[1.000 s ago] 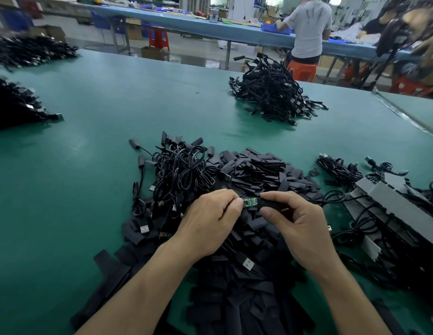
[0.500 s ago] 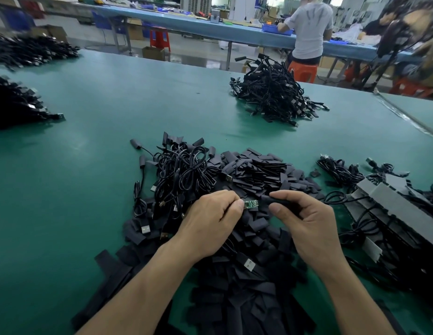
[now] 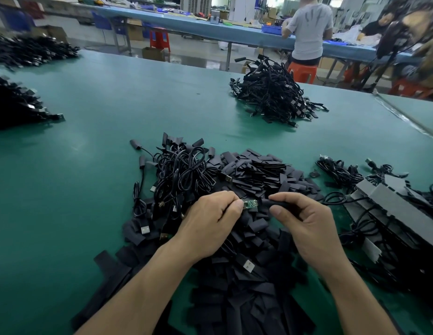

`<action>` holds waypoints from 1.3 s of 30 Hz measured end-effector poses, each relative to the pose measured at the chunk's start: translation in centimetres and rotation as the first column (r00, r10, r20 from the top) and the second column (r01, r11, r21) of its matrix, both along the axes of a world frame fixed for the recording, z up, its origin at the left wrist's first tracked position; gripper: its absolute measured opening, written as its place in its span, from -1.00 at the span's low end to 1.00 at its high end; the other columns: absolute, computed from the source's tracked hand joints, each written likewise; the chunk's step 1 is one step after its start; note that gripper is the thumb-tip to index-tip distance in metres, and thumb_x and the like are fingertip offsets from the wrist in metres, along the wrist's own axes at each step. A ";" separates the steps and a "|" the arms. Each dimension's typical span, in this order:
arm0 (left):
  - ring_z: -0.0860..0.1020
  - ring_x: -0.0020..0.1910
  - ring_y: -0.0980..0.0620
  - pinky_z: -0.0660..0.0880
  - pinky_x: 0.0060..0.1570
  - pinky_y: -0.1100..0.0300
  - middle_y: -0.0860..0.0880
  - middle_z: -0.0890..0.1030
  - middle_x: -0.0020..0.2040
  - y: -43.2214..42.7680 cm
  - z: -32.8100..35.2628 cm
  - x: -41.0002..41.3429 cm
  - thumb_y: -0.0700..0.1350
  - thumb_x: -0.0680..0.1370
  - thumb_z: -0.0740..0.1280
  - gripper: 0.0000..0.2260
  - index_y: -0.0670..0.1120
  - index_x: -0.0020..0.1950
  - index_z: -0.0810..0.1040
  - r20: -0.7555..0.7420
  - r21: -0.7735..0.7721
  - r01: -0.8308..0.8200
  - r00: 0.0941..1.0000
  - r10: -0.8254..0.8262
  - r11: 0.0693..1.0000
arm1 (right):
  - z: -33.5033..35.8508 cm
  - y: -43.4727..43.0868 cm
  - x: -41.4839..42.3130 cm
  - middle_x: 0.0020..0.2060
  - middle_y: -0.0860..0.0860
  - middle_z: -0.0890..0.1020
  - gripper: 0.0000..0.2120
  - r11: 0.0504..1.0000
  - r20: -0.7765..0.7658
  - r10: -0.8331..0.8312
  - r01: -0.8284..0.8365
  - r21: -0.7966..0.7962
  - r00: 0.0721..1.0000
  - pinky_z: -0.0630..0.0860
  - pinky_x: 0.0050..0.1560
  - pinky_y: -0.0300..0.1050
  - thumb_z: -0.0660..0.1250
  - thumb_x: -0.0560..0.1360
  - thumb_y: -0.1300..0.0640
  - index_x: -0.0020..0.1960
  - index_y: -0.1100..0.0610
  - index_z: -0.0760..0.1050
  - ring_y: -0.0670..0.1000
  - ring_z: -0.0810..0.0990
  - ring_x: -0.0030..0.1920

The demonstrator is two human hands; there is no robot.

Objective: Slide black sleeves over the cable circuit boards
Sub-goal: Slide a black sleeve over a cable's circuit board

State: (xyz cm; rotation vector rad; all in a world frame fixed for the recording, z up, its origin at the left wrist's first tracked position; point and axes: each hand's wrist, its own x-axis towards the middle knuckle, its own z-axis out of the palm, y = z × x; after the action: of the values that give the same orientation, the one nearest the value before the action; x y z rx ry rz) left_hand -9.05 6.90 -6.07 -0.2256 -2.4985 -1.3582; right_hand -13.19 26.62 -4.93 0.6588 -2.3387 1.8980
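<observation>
The green circuit board (image 3: 250, 204) is pinched by the left hand (image 3: 210, 223); a black sleeve (image 3: 280, 203), seemingly on its cable, is gripped by the right hand (image 3: 307, 221).

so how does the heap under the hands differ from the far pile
The near heap is mostly loose flat sleeves; the far pile is tangled cables. The near heap spreads wide and low; the far pile is compact, mounded. The left hand and right hand work over the near heap; nothing touches the far pile. Both are black, on the green table.
</observation>
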 end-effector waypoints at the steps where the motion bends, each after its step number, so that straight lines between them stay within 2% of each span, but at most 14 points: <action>1: 0.42 -0.34 0.15 0.34 -0.29 0.15 0.16 0.44 -0.35 0.0 0.0 0.0 0.06 0.60 0.14 -0.73 0.13 -0.30 0.37 0.004 0.001 0.000 1.000 0.000 1.000 | 0.0 -0.1 0.1 -0.17 -0.14 0.71 -0.83 1.000 0.008 0.011 -0.011 0.003 1.000 0.51 -0.13 -0.41 0.44 0.37 0.13 -0.03 -0.02 0.64 -0.20 0.65 -0.17; 5: 0.42 -0.35 0.17 0.30 -0.31 0.18 0.20 0.47 -0.33 -0.1 0.0 0.1 0.06 0.60 0.15 -0.73 0.16 -0.31 0.37 0.010 -0.004 0.002 1.000 -0.002 1.000 | 0.0 -0.1 0.0 -0.15 -0.12 0.72 -0.81 0.999 0.044 0.035 -0.036 0.011 0.998 0.53 -0.11 -0.37 0.43 0.36 0.08 -0.02 -0.03 0.64 -0.18 0.65 -0.15; 11: 0.44 -0.33 0.18 0.32 -0.32 0.16 0.23 0.48 -0.30 -0.1 0.0 0.0 0.07 0.60 0.15 -0.73 0.18 -0.31 0.36 0.011 -0.031 0.022 1.000 -0.022 0.999 | -0.2 0.1 0.0 -0.07 -0.02 0.73 -0.76 0.997 0.081 0.076 -0.077 0.009 0.994 0.61 0.01 -0.19 0.45 0.37 0.05 0.04 -0.08 0.65 0.00 0.69 -0.03; 16: 0.53 -0.20 0.13 0.50 -0.19 -0.01 0.16 0.53 -0.25 -0.1 -0.1 0.1 0.14 0.59 0.13 -0.78 0.19 -0.25 0.41 -0.004 -0.067 0.040 0.999 -0.040 0.997 | -0.2 0.0 0.2 -0.12 -0.04 0.73 -0.79 0.996 0.062 0.066 -0.070 0.059 0.996 0.62 -0.02 -0.16 0.49 0.33 0.03 -0.03 -0.06 0.68 -0.04 0.70 -0.09; 22: 0.53 -0.18 0.16 0.49 -0.17 0.07 0.18 0.54 -0.23 -0.3 -0.3 0.0 0.10 0.62 0.15 -0.79 0.21 -0.21 0.43 -0.018 -0.065 0.046 0.999 -0.047 0.997 | 0.0 0.3 0.2 -0.17 -0.10 0.73 -0.77 0.993 -0.013 0.040 -0.039 0.109 0.999 0.58 -0.11 -0.31 0.52 0.31 0.06 -0.03 -0.03 0.68 -0.11 0.70 -0.15; 30: 0.53 -0.15 0.12 0.49 -0.13 -0.02 0.12 0.55 -0.18 -0.4 -0.2 0.1 0.10 0.63 0.17 -0.75 0.09 -0.15 0.55 0.060 -0.154 0.087 0.995 -0.078 0.984 | -0.2 0.4 0.2 -0.10 -0.15 0.71 -0.69 0.984 -0.072 0.008 0.005 0.179 0.997 0.63 0.01 -0.07 0.53 0.30 0.03 0.05 -0.07 0.67 -0.07 0.69 -0.04; 35: 0.56 -0.09 0.13 0.51 -0.08 -0.04 0.14 0.58 -0.12 -0.5 -0.2 0.2 0.06 0.66 0.23 -0.81 0.09 -0.05 0.60 0.081 -0.163 0.106 0.992 -0.094 0.981 | -0.2 0.2 0.3 -0.18 -0.18 0.70 -0.73 0.978 -0.110 0.031 -0.007 0.209 0.993 0.55 -0.13 -0.31 0.54 0.25 -0.04 -0.05 -0.10 0.68 -0.13 0.68 -0.15; 39: 0.57 -0.06 0.15 0.53 -0.07 -0.05 0.15 0.62 -0.08 -0.5 -0.2 0.2 0.08 0.63 0.23 -0.81 0.08 0.03 0.62 0.096 -0.121 0.115 0.990 -0.104 0.986 | -0.3 -0.7 0.5 -0.19 -0.16 0.70 -0.75 0.965 -0.219 0.075 -0.015 0.261 0.973 0.53 -0.08 -0.33 0.52 0.29 0.00 -0.04 -0.01 0.70 -0.16 0.67 -0.12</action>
State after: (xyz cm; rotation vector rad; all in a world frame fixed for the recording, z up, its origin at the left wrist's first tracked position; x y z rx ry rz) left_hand -8.89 6.45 -6.30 -0.3413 -2.6858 -1.2777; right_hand -12.69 25.89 -5.21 0.9059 -2.4565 1.4521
